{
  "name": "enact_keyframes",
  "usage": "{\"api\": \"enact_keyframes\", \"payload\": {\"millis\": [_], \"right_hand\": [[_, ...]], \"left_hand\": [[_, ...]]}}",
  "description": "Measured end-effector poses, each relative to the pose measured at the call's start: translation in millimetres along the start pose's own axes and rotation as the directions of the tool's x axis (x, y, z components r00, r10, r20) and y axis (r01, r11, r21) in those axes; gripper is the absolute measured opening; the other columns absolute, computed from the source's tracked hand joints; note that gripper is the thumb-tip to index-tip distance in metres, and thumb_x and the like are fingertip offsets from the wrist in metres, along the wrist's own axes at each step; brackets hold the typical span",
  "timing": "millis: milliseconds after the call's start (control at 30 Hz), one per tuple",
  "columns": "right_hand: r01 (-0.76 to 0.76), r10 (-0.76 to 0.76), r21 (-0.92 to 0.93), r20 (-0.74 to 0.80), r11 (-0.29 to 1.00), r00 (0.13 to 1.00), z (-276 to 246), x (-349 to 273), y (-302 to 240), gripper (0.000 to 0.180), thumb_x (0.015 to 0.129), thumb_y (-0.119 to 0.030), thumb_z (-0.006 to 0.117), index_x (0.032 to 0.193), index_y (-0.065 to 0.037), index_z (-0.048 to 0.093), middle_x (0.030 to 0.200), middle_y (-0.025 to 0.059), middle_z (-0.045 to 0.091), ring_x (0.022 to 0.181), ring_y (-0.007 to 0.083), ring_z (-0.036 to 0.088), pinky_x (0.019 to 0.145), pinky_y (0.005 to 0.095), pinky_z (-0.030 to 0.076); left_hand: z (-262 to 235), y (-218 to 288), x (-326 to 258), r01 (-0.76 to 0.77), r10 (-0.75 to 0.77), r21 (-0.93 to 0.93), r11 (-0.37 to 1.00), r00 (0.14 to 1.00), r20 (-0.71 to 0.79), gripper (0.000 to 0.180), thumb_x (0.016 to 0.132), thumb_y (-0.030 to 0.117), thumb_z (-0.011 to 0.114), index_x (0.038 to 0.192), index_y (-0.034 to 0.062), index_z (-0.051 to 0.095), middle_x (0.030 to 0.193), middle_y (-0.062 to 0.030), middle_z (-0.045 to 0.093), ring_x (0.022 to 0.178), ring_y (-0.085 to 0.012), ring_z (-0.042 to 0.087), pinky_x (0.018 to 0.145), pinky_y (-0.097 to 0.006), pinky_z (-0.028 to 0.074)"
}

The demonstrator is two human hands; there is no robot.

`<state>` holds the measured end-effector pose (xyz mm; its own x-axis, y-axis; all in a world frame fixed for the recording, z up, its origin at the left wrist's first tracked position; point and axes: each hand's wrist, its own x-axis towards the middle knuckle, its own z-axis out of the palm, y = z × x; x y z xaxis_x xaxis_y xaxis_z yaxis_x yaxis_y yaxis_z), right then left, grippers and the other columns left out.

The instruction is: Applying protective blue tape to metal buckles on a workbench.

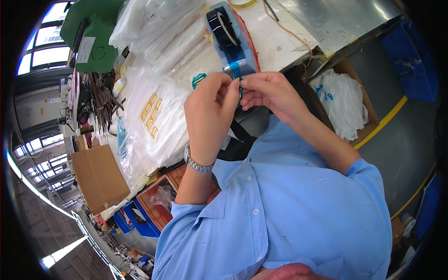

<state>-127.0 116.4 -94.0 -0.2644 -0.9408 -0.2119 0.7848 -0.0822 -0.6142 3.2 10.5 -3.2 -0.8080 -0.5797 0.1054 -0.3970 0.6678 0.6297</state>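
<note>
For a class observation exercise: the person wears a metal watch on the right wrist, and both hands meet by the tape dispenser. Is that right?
No: the head view shows the metal watch on the left wrist. The left hand and right hand do meet by the tape dispenser.

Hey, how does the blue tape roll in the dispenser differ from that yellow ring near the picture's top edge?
The tape roll is dark blue, the ring yellow. The roll stands on edge in the light-blue dispenser; the ring lies on the white table. A strip leads from the roll to the left hand and right hand; none shows from the ring, partly cut off. Both look round.
</note>
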Motion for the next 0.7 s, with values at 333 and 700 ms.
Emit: {"api": "enact_keyframes", "payload": {"millis": [333,700], "right_hand": [[-0.022,-0.005,0.268,0.096,0.963,0.995,8,-8,12,0.024,0.106,-0.017,0.064,0.117,0.002,0.073,0.104,0.0079,0.077,0.091,0.0145,0.074,0.085,0.0305,0.062],[-0.08,0.114,0.536,-0.031,0.84,0.993,23,-17,26,0.017,0.106,-0.014,0.063,0.114,-0.001,0.071,0.105,0.0064,0.074,0.1,0.0166,0.071,0.094,0.0336,0.06]], "left_hand": [[22,-10,-20,-0.305,0.285,0.011,0.952,0.873,-0.396,0.02,0.088,-0.005,0.078,0.107,0.0005,0.071,0.095,-0.008,0.069,0.068,-0.0121,0.062,0.057,-0.026,0.05],[15,-5,-17,-0.287,0.307,0.109,0.952,0.878,-0.367,0.014,0.088,-0.002,0.076,0.101,0.0021,0.071,0.077,-0.01,0.067,0.064,-0.0218,0.064,0.059,-0.034,0.051]]}}
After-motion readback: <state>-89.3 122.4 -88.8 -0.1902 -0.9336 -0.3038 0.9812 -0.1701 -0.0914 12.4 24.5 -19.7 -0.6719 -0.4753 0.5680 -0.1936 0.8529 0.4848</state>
